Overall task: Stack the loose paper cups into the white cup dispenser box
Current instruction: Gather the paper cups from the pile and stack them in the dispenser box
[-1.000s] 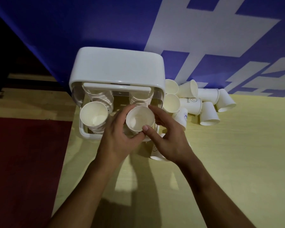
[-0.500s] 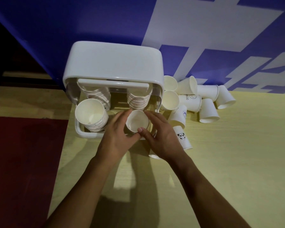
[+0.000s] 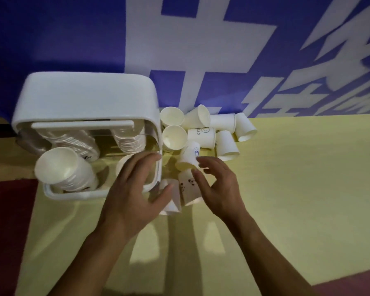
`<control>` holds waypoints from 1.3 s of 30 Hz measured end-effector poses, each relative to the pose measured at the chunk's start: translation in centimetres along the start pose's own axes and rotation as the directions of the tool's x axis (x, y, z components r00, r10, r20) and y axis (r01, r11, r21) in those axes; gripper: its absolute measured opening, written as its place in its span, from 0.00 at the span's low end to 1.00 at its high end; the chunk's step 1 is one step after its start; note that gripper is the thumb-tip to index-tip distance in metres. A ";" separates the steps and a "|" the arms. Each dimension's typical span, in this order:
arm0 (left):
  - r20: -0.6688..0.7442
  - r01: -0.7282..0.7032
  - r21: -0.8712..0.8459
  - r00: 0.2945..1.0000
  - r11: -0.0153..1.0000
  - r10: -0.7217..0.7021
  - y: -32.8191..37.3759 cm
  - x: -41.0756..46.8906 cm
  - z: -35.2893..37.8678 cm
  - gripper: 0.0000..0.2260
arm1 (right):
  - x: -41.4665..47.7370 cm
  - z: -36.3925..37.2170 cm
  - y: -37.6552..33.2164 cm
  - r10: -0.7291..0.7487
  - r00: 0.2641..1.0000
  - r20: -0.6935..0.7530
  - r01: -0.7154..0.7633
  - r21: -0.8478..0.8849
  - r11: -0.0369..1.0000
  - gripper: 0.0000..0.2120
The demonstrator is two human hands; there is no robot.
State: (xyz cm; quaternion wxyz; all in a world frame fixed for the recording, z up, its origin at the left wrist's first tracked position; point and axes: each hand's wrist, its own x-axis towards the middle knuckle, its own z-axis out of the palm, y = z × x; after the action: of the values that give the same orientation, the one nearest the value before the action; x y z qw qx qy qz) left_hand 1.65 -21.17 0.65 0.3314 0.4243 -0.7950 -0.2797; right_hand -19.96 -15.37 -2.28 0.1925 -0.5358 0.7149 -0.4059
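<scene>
Right hand (image 3: 220,189) left the box (image 3: 83,97) for a panda cup (image 3: 188,189) lying mouth nearward.

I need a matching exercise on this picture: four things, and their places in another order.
1. white paper cup with panda print
2. leaning stack of white paper cups
3. white paper cup with smiley print
4. left hand

A. left compartment of the white plastic dispenser box
B. over the box's right front corner
C. on the yellow table, by the right hand
D. on its side in the pile's middle

Pairs: 1-C, 2-A, 3-D, 4-B
</scene>
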 end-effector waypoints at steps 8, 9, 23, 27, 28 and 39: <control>0.543 -0.544 0.183 0.750 0.819 0.377 3.1 12.4 14.5 0.34 | 0.9 -12.1 8.6 0.290 0.944 -0.160 -0.294 -0.003 0.956 0.10; 0.591 -0.625 0.200 0.691 0.755 0.416 2.8 13.6 15.9 0.35 | 0.8 -13.1 9.7 0.306 0.939 -0.157 -0.310 -0.004 0.951 0.11; 0.689 -0.825 0.224 0.510 0.519 0.514 1.9 17.9 21.0 0.28 | 7.6 -15.4 18.7 0.297 0.954 0.037 -0.288 -0.160 0.944 0.29; 0.330 -0.223 0.123 0.928 0.967 0.172 6.2 14.3 18.2 0.30 | 11.2 -12.1 18.6 0.365 0.926 0.093 -0.341 -0.200 0.918 0.49; 0.248 -0.049 0.078 0.968 0.996 0.029 6.9 13.2 17.5 0.31 | 11.8 -11.0 18.6 0.378 0.922 0.086 -0.352 -0.223 0.909 0.52; -0.012 0.200 -0.134 0.979 0.971 -0.204 6.7 8.0 13.6 0.33 | 11.2 -8.0 17.8 0.271 0.940 -0.208 -0.301 -0.131 0.945 0.33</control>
State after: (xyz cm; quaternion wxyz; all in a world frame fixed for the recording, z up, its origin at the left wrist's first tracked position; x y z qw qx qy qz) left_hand -15.36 -22.65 -0.62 0.3386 0.4837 -0.7232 -0.3583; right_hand -40.49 -20.97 -9.73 0.1380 -0.3991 0.8306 -0.3631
